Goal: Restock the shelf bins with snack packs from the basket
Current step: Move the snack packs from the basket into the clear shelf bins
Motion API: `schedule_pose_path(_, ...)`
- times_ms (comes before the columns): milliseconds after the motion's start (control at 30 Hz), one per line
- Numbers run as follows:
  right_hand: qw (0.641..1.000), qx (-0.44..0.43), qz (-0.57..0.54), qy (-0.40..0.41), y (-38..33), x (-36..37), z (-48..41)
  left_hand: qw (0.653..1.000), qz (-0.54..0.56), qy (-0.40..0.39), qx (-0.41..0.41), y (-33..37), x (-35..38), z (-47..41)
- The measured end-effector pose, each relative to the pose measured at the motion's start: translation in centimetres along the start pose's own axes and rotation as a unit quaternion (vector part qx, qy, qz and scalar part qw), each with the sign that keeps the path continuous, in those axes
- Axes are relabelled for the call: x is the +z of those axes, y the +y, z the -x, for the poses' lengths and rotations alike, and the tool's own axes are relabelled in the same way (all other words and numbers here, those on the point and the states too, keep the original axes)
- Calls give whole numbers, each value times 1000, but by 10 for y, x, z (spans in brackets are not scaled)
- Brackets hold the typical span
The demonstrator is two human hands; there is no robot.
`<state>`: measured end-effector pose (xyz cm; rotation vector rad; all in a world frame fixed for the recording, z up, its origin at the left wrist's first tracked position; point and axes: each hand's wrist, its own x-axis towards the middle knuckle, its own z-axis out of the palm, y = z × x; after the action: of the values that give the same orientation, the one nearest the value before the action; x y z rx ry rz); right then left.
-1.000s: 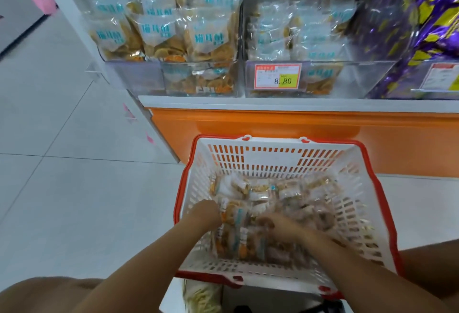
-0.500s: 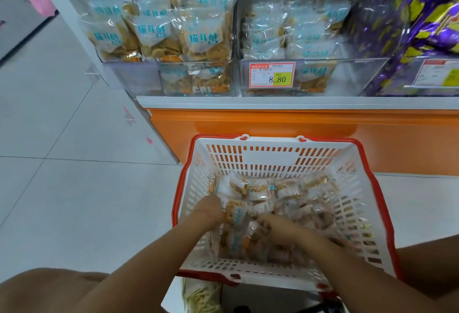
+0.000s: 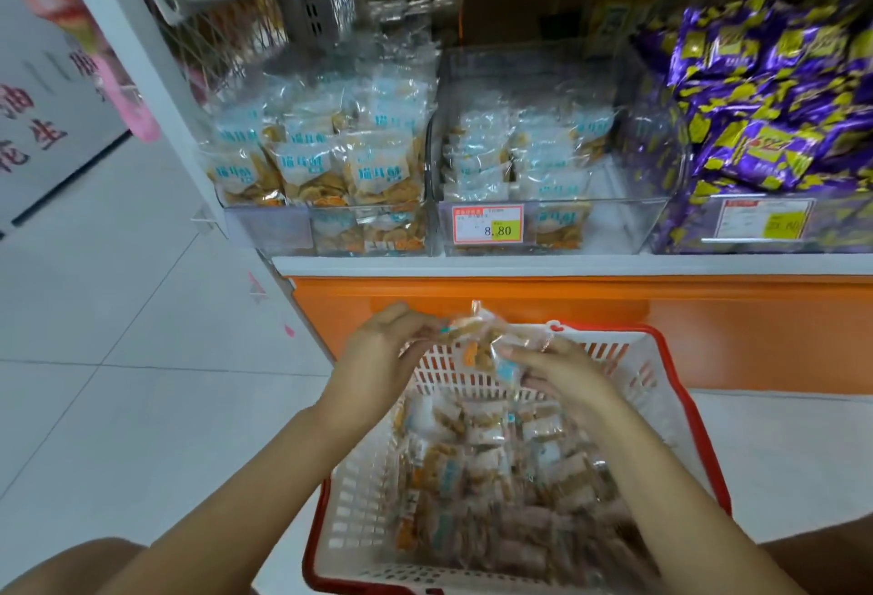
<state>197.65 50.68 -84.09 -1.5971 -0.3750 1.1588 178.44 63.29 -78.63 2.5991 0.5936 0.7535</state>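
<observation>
A white basket with a red rim (image 3: pixel 680 386) sits on the floor below the shelf and holds several clear snack packs (image 3: pixel 491 490). Above its far edge my left hand (image 3: pixel 378 353) and my right hand (image 3: pixel 562 372) together hold a small bunch of snack packs (image 3: pixel 482 344). On the shelf, the left clear bin (image 3: pixel 326 231) is piled with the same blue-labelled packs. The middle bin (image 3: pixel 614 226) holds fewer packs and shows bare room at its front right.
A third bin (image 3: pixel 756 226) at the right is heaped with purple and yellow packs. A price tag reading 8.80 (image 3: pixel 489 226) hangs on the middle bin. An orange base panel (image 3: pixel 708 325) runs under the shelf. Tiled floor (image 3: pixel 118 358) lies to the left.
Both hands have risen out of the basket with a bunch of snack packs, from among the packs up to its far edge. The view has tilted up toward the shelf.
</observation>
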Motion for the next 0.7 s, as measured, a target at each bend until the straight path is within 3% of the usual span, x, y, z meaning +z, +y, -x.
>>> schedule_pose_path(167, 993, -70, -92, 2, -44, -25, 20, 991, -30, 62, 118, 1, -21, -4)
schedule_pose_path(300, 980, -99, -145, -92, -68, -49, 38, 987, -30, 82, 136, 1, -25, -10)
schedule_pose_path(567, 969, -113, -63, -209, -81, -47, 53, 981, -21, 36, 187, 1, -14, -16)
schedule_pose_path(700, 977, -76, -31, -195, -66, -29, 44, 978, 10, 20, 207, 6, -10, -19)
